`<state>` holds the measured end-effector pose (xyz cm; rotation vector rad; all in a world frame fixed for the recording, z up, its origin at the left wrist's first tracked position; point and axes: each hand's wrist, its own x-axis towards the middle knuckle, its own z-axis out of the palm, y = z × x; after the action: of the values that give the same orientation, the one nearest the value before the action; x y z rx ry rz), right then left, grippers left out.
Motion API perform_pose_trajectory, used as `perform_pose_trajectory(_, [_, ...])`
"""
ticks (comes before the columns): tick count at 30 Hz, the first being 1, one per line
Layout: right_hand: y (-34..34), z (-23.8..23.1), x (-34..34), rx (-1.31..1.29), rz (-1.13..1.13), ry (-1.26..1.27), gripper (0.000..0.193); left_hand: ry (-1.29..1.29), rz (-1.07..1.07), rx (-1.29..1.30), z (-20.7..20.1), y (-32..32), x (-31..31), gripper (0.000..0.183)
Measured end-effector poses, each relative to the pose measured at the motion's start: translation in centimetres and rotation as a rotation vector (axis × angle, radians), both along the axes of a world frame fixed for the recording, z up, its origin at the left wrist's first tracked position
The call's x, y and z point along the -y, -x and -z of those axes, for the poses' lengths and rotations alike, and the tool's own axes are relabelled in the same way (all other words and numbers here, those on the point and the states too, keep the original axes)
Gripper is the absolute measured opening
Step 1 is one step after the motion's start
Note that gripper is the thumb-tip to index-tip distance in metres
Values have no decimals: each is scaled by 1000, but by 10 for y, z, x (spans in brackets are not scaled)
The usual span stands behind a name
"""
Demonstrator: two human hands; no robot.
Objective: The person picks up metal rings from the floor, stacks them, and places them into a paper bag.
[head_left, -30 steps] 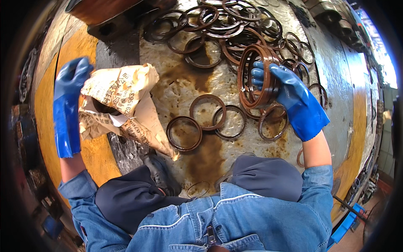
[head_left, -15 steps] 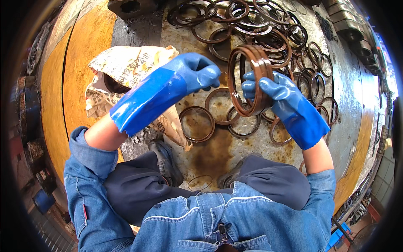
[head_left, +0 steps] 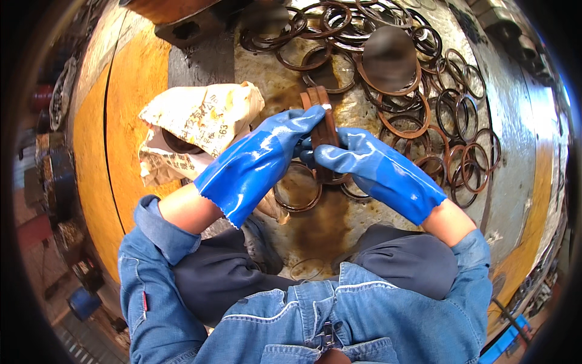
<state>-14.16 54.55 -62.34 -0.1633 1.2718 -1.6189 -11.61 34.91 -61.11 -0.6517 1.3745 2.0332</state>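
Both hands wear blue rubber gloves. My left hand and my right hand meet in the middle and together grip a stack of brown rusty rings, held on edge above an oily metal surface. The left fingers press the stack from the left; the right fingers wrap it from the right and below. One loose brown ring lies flat just under my left wrist.
Several more brown rings lie scattered across the back and right of the grey surface. A crumpled printed paper bag sits at the left. A yellow painted band curves along the left side. My knees in dark trousers are below.
My left hand swung from the paper bag across to the rings and now grips them with the right hand. The stack has turned edge-on and come closer.
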Motion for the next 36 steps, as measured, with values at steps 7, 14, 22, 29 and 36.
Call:
perform_pose_trajectory(7, [4,24,1,-54,-72,101,59,-9,-16,10,10,3,2,41])
perform_pose_trajectory(14, [10,-8,-15,-411,-186,-94,46,60,21,-91,7,13,3,44])
perform_pose_trajectory(22, [48,33,-65,86,409,80,34,-335,-100,-201,-29,16,37,33])
perform_pose_trajectory(29, [43,112,-64,538,366,221,61,-425,-35,-317,-63,14,26,29])
perform_pose_trajectory(36, [42,73,-39,862,551,563,63,-683,-20,-306,-54,12,12,21])
